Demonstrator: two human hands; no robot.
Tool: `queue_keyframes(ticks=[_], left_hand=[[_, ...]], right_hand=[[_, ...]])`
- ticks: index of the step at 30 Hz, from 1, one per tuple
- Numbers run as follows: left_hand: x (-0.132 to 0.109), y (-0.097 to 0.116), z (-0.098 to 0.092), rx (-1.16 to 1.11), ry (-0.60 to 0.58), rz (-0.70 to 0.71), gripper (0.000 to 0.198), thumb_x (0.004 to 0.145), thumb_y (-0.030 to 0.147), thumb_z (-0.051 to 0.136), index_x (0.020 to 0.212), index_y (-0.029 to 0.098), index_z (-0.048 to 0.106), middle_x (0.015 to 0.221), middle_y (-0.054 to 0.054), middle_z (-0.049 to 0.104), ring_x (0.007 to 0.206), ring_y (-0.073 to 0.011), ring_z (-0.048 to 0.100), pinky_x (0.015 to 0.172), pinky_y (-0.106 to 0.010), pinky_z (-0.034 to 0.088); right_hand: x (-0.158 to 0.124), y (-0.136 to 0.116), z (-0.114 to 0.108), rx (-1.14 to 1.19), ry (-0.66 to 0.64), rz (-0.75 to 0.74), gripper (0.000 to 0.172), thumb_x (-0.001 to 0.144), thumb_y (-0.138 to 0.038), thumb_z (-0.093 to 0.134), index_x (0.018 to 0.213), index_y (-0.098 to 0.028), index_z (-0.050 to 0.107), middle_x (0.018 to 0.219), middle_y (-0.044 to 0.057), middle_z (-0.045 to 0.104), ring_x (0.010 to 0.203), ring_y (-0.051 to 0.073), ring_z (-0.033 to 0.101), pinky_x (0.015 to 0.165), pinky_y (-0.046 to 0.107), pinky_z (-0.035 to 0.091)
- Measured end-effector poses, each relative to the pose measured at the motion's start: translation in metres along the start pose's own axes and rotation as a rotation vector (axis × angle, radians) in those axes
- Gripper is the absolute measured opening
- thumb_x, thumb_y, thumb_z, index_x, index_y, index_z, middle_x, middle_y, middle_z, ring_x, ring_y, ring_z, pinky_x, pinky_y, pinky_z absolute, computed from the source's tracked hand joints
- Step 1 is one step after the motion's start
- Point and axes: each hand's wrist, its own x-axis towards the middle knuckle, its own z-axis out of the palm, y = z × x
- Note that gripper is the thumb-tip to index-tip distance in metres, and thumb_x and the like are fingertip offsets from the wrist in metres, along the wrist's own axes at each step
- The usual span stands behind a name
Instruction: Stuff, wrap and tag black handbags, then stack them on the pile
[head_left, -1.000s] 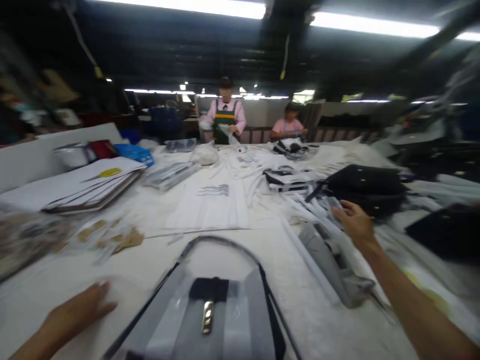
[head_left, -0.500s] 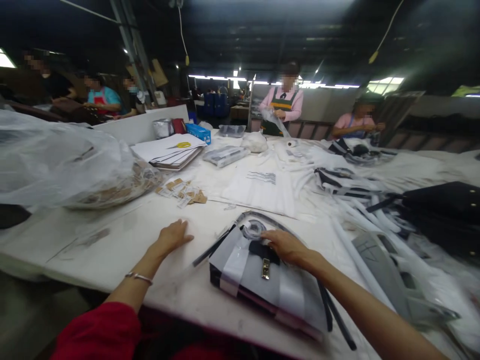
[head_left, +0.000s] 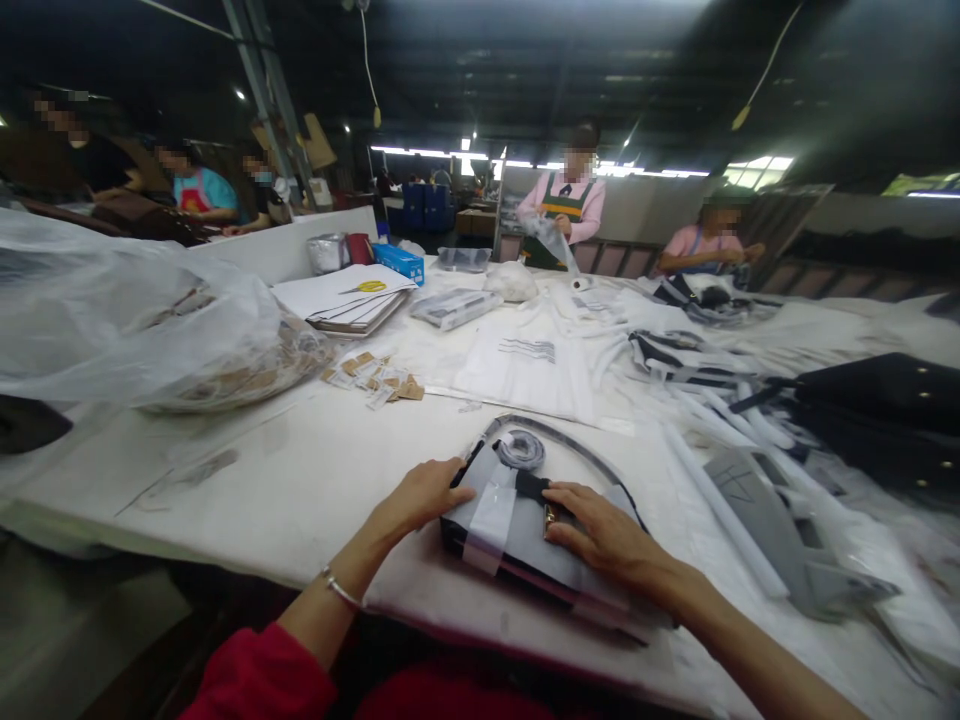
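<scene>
A handbag [head_left: 487,500] wrapped in pale protective sheet lies on the white-covered table in front of me, its dark strap [head_left: 592,440] arched behind it. A coiled grey strap [head_left: 521,451] rests on its upper left part. My left hand [head_left: 427,492] touches the bag's left edge, thumb apart from the fingers. Over the middle of the bag lies my right hand [head_left: 600,530], fingers stretched out flat beside the gold clasp [head_left: 551,517], which it partly covers. The bag's right end is partly hidden under my right hand and forearm.
Small brown tags [head_left: 375,377] lie beyond my left hand, near a big clear plastic bag [head_left: 150,310]. Yellow scissors [head_left: 367,287] sit on a stack of sheets [head_left: 345,305]. A grey tape dispenser [head_left: 787,520] and black bags [head_left: 877,410] are at right. Co-workers stand across the table.
My left hand has moved right from the bare table to the bag's left edge. My right hand has shifted from the coiled strap down toward the clasp and lies flatter.
</scene>
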Motion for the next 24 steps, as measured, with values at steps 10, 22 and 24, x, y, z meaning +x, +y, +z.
queue_keyframes(ticks=[10, 22, 24], left_hand=[[-0.035, 0.001, -0.004, 0.059, -0.114, 0.075, 0.04, 0.077, 0.045, 0.061, 0.112, 0.026, 0.065, 0.099, -0.004, 0.074, 0.09, -0.0261, 0.069, 0.074, -0.031, 0.049], [0.052, 0.019, -0.01, 0.133, 0.162, 0.075, 0.05, 0.087, 0.032, 0.053, 0.136, 0.02, 0.049, 0.142, -0.01, 0.052, 0.131, -0.025, 0.048, 0.109, -0.036, 0.037], [0.084, 0.021, -0.003, 0.093, 0.157, 0.116, 0.057, 0.085, 0.033, 0.056, 0.138, 0.017, 0.046, 0.147, -0.011, 0.048, 0.135, -0.0244, 0.044, 0.112, -0.034, 0.034]], right_hand=[[0.084, 0.0, -0.028, -0.206, 0.025, -0.047, 0.028, 0.092, -0.021, 0.047, 0.105, -0.023, 0.072, 0.106, 0.004, 0.072, 0.099, 0.021, 0.064, 0.087, 0.03, 0.047], [0.165, 0.022, 0.02, -0.478, 0.008, 0.013, 0.022, 0.086, -0.019, 0.057, 0.104, -0.016, 0.068, 0.106, 0.014, 0.069, 0.103, 0.028, 0.062, 0.082, 0.036, 0.047], [0.163, 0.022, 0.02, -0.484, 0.049, 0.063, 0.028, 0.086, -0.022, 0.059, 0.112, -0.015, 0.063, 0.108, 0.015, 0.068, 0.103, 0.028, 0.062, 0.084, 0.037, 0.047]])
